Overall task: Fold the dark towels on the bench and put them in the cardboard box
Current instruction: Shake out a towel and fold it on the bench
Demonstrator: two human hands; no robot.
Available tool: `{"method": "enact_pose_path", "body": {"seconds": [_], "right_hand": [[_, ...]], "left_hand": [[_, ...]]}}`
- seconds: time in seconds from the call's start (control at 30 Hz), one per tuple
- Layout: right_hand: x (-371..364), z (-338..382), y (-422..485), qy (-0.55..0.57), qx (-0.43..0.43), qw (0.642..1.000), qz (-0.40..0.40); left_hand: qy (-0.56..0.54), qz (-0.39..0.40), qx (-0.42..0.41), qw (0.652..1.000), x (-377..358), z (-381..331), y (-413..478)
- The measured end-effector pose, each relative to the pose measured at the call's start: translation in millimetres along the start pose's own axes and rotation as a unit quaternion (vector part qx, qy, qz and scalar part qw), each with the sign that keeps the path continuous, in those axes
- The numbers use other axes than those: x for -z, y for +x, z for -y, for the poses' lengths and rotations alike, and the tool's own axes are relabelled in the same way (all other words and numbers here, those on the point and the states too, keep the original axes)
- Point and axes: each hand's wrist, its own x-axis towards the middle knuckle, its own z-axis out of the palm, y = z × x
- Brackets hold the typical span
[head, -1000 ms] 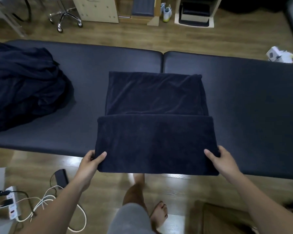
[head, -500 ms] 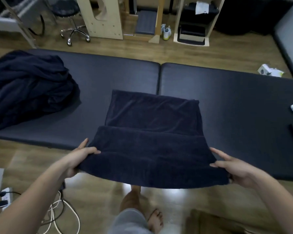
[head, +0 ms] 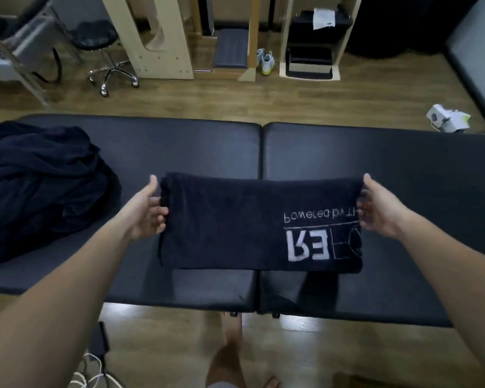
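Observation:
A dark navy towel (head: 230,222) with white lettering near its right end lies folded into a wide band across the middle of the black padded bench (head: 196,147). My left hand (head: 147,211) grips its left end, thumb up and fingers curled at the edge. My right hand (head: 375,208) grips its right end the same way. A heap of unfolded dark towels (head: 37,186) lies on the bench's left part. A corner of the cardboard box (head: 375,382) shows at the bottom right edge.
The bench's near edge runs just above my bare feet (head: 230,359). White cables and a black device (head: 98,357) lie on the wooden floor at the lower left. A wheeled stool (head: 107,51), wooden frames and white shoes (head: 266,58) stand beyond the bench.
The towel's near half has been carried away from me and laid over the far half, giving a narrower band with lettering on top. Both hands moved forward with it.

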Motion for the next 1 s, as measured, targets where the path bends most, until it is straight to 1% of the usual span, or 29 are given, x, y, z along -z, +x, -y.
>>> {"method": "enact_pose_path", "body": {"seconds": [0.07,0.13,0.2,0.27,0.33,0.4,0.43,0.47,0.5,0.53,0.57,0.6,0.63,0.67,0.7,0.73,0.77,0.8,0.83,0.87,0.9,0.93,0.97,1.0], "right_hand": [[-12.6,-14.1,14.6,-0.119,0.001,0.993,0.017],[-25.9,-33.1,22.7,-0.179,0.013,0.984,0.010],[-31.9,-52.3,28.2,-0.176,0.041,0.983,-0.039],[-32.5,-66.8,32.4,-0.136,0.065,0.984,-0.093],[-32.5,-72.9,33.5,-0.130,0.058,0.985,-0.102],[-36.9,-68.8,29.9,-0.135,0.031,0.983,-0.117],[-41.6,-62.1,26.2,-0.149,0.041,0.976,-0.152],[-49.5,-53.5,21.0,-0.190,0.077,0.955,-0.213],[-61.0,-46.6,15.1,-0.241,0.148,0.918,-0.277],[-77.5,-40.7,6.8,-0.278,0.246,0.876,-0.308],[-98.8,-37.8,0.8,-0.315,0.334,0.838,-0.295],[-121.1,-41.4,-1.6,-0.367,0.389,0.809,-0.243],[-141.0,-49.5,-0.2,-0.435,0.406,0.783,-0.180],[-156.6,-57.3,2.6,-0.508,0.392,0.757,-0.123],[-164.2,-64.4,9.4,-0.566,0.368,0.733,-0.085],[-167.7,-67.8,15.6,-0.598,0.347,0.720,-0.068],[-167.7,-68.9,21.3,-0.611,0.329,0.716,-0.070],[-168.6,-68.3,26.3,-0.617,0.317,0.716,-0.080],[-172.3,-65.7,27.2,-0.620,0.311,0.715,-0.087],[-178.1,-62.2,26.2,-0.620,0.309,0.716,-0.087],[-184.5,-58.2,25.5,-0.618,0.317,0.714,-0.085],[-189.6,-55.2,25.7,-0.620,0.329,0.708,-0.078],[-192.0,-53.4,27.7,-0.627,0.338,0.699,-0.068],[-189.9,-52.0,31.0,-0.638,0.335,0.691,-0.060]], "left_hand": [[0.112,-0.024,-0.002,0.993,-10.3,11.9,18.1],[0.137,-0.047,-0.031,0.989,-18.2,27.2,33.5],[0.125,-0.075,-0.079,0.986,-23.8,33.3,39.4],[0.087,-0.093,-0.115,0.985,-23.6,35.1,45.3],[0.073,-0.104,-0.118,0.985,-24.5,36.5,51.4],[0.086,-0.112,-0.113,0.984,-28.5,40.5,56.0],[0.082,-0.121,-0.114,0.983,-31.4,40.2,58.1],[0.077,-0.134,-0.117,0.981,-34.9,37.4,58.0],[0.069,-0.148,-0.120,0.979,-37.3,34.4,58.6],[0.057,-0.155,-0.122,0.979,-39.4,31.3,59.0],[0.057,-0.157,-0.122,0.978,-39.8,30.0,60.9],[0.078,-0.160,-0.120,0.977,-40.2,29.3,62.3],[0.120,-0.168,-0.115,0.972,-39.3,28.7,65.7],[0.170,-0.179,-0.110,0.963,-38.2,26.5,68.5],[0.225,-0.193,-0.105,0.949,-36.4,23.5,72.4],[0.274,-0.210,-0.102,0.933,-36.0,19.7,75.3],[0.317,-0.235,-0.111,0.912,-38.0,15.3,76.7],[0.367,-0.271,-0.135,0.879,-42.4,12.2,76.3],[0.423,-0.314,-0.179,0.831,-50.0,12.9,72.9],[0.474,-0.337,-0.241,0.777,-65.1,16.6,64.6],[0.520,-0.314,-0.314,0.729,-84.7,23.9,55.5],[0.564,-0.249,-0.378,0.691,-107.1,33.9,45.8],[0.606,-0.168,-0.416,0.657,-125.7,45.9,39.6],[0.644,-0.102,-0.426,0.628,-138.6,56.0,38.1]]}}
